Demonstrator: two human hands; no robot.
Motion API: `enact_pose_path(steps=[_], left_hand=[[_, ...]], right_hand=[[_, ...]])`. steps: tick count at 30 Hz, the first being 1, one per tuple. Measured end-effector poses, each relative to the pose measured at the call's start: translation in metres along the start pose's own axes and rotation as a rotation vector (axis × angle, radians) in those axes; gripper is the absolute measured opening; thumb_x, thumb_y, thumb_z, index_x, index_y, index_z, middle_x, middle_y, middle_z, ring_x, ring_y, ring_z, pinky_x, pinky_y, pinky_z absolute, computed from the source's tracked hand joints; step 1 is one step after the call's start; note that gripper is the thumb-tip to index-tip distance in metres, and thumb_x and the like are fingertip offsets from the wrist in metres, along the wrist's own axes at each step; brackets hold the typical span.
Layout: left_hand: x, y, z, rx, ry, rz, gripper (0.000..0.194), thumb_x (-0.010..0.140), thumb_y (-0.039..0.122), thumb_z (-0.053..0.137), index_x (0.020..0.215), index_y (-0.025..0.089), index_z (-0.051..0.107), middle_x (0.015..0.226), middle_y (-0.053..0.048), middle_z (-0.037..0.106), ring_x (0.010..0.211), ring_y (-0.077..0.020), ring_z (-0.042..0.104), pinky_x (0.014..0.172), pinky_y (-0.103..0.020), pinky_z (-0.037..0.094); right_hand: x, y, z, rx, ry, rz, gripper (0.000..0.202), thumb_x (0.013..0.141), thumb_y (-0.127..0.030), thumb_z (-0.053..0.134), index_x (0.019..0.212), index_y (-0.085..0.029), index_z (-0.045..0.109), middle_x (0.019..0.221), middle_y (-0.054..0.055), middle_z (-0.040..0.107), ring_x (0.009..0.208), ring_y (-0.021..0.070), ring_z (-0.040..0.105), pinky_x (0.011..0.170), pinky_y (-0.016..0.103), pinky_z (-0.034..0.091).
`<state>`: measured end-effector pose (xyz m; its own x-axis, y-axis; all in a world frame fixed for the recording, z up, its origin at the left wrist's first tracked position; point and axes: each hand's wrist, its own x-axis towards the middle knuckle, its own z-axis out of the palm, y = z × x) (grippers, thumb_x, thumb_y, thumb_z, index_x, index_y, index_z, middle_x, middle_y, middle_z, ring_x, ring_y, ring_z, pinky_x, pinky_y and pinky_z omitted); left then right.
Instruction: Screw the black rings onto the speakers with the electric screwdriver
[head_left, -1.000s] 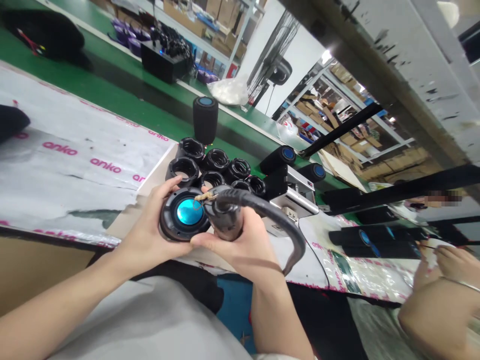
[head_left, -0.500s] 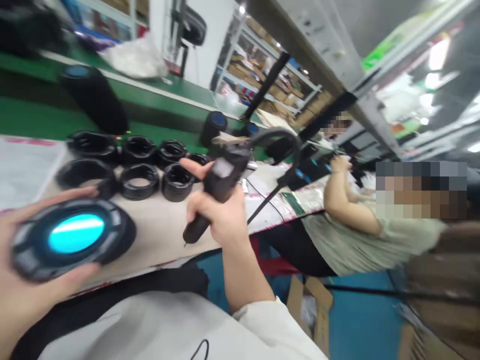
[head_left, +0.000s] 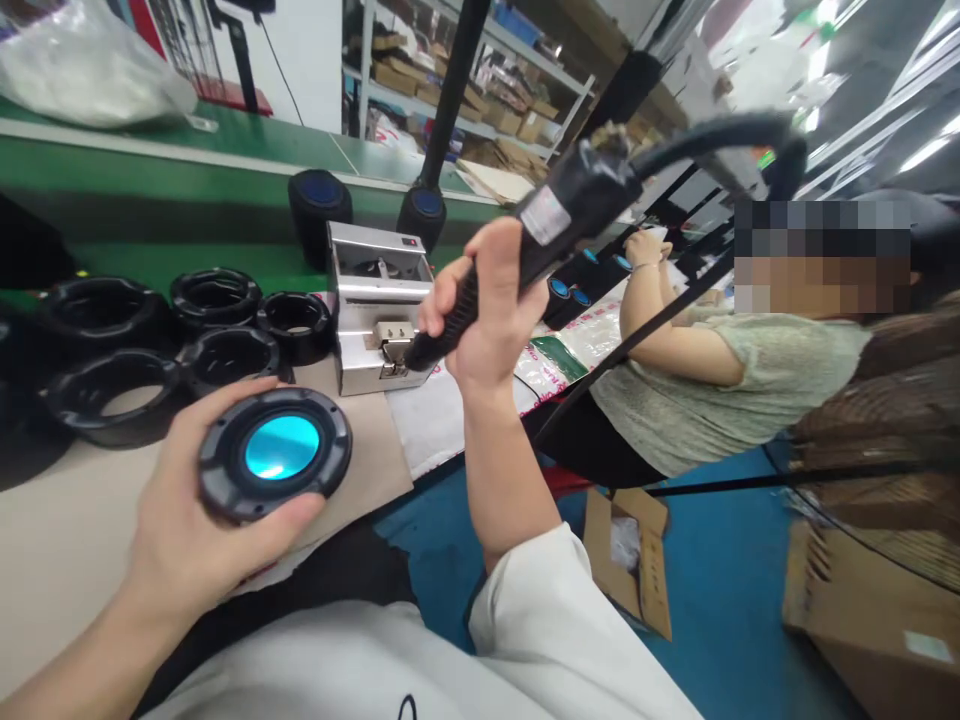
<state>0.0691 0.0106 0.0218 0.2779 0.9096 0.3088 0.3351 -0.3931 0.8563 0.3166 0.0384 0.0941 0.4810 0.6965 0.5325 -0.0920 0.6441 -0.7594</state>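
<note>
My left hand (head_left: 180, 510) is wrapped around a round black speaker (head_left: 330, 440), its shiny blue centre facing up toward me. In my right hand (head_left: 495, 310) is a black electric screwdriver (head_left: 574, 205), slanting down to the left, with a cable curving off its upper end. The screwdriver's lower end is at the front of a metal screw feeder (head_left: 379, 290), by a small light block; whether the tip touches is too small to tell. Several black rings (head_left: 217, 292) stand on the bench left of the feeder, just beyond my left hand.
Black cylinders with blue tops (head_left: 320, 205) stand behind the feeder. A green ledge (head_left: 262, 150) runs along the back, bearing a white plastic bag (head_left: 82, 65). At the right a co-worker (head_left: 675, 390) sits by the bench. An open carton (head_left: 652, 560) lies on the blue floor.
The view has swung right, bringing the screw feeder into plain sight. My right hand has brought the screwdriver's lower end to the feeder. My left hand still holds the speaker.
</note>
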Motion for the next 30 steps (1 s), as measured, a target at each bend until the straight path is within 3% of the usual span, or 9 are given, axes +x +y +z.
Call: enact_pose_path(steps=[3,5,10,14,18,23,26,30], left_hand=[[0.012,0.011,0.019,-0.024,-0.016,-0.025,0.074,0.076,0.047,0.086,0.142,0.025,0.064,0.142,-0.007,0.074,0.131,-0.0383,0.070,0.116,-0.052,0.055],[0.014,0.009,0.023,-0.025,-0.019,-0.029,0.077,0.074,0.049,0.087,0.143,0.026,0.064,0.145,-0.007,0.073,0.133,-0.0395,0.070,0.119,-0.054,0.054],[0.008,0.000,0.018,-0.027,-0.027,-0.016,0.085,0.072,0.051,0.089,0.149,0.028,0.060,0.148,-0.009,0.072,0.138,-0.0421,0.067,0.125,-0.061,0.049],[0.007,0.000,0.018,-0.020,-0.019,0.000,0.083,0.072,0.046,0.089,0.148,0.028,0.061,0.144,-0.007,0.073,0.136,-0.0407,0.068,0.119,-0.057,0.056],[0.008,0.002,0.019,-0.055,-0.014,0.003,0.084,0.070,0.047,0.090,0.148,0.029,0.062,0.145,-0.007,0.073,0.135,-0.0415,0.068,0.121,-0.058,0.054],[0.008,0.004,0.020,-0.078,-0.036,-0.028,0.085,0.072,0.047,0.090,0.149,0.025,0.061,0.146,-0.010,0.072,0.138,-0.0413,0.068,0.122,-0.057,0.052],[0.008,0.004,0.020,-0.072,-0.030,-0.028,0.085,0.072,0.048,0.090,0.148,0.023,0.061,0.149,-0.011,0.070,0.138,-0.0411,0.067,0.124,-0.057,0.050],[0.011,-0.003,0.021,-0.043,-0.030,0.053,0.083,0.075,0.053,0.088,0.149,0.025,0.062,0.146,-0.009,0.072,0.134,-0.0390,0.070,0.115,-0.051,0.056]], right_hand=[[0.014,0.009,0.007,-0.049,0.014,-0.041,0.057,0.088,-0.076,0.084,0.085,-0.025,0.058,0.058,-0.006,0.053,0.043,0.0122,0.049,0.042,0.029,0.037],[0.019,0.014,0.008,-0.116,0.002,-0.020,0.060,0.087,-0.081,0.079,0.087,-0.025,0.057,0.058,-0.008,0.051,0.044,0.0106,0.049,0.043,0.026,0.037],[0.021,0.023,0.007,-0.191,-0.071,0.041,0.066,0.087,-0.087,0.073,0.089,-0.025,0.050,0.059,-0.010,0.048,0.045,0.0078,0.050,0.045,0.022,0.037],[0.021,0.025,0.008,-0.111,-0.106,0.043,0.061,0.090,-0.080,0.076,0.087,-0.024,0.052,0.059,-0.009,0.049,0.044,0.0075,0.049,0.043,0.022,0.035],[0.022,0.025,0.007,-0.054,-0.120,0.040,0.057,0.090,-0.073,0.083,0.086,-0.024,0.054,0.061,-0.008,0.050,0.045,0.0080,0.050,0.042,0.023,0.035],[0.018,0.026,0.002,-0.065,-0.140,0.084,0.065,0.086,-0.081,0.082,0.080,-0.024,0.051,0.058,-0.008,0.049,0.044,0.0086,0.047,0.040,0.024,0.035],[0.014,0.009,0.002,-0.053,-0.160,0.192,0.063,0.084,-0.080,0.085,0.082,-0.025,0.054,0.056,-0.008,0.052,0.042,0.0107,0.048,0.039,0.027,0.039],[0.019,-0.049,0.024,0.024,-0.174,0.083,0.063,0.085,-0.084,0.081,0.089,-0.026,0.058,0.053,-0.009,0.053,0.041,0.0127,0.047,0.039,0.031,0.039]])
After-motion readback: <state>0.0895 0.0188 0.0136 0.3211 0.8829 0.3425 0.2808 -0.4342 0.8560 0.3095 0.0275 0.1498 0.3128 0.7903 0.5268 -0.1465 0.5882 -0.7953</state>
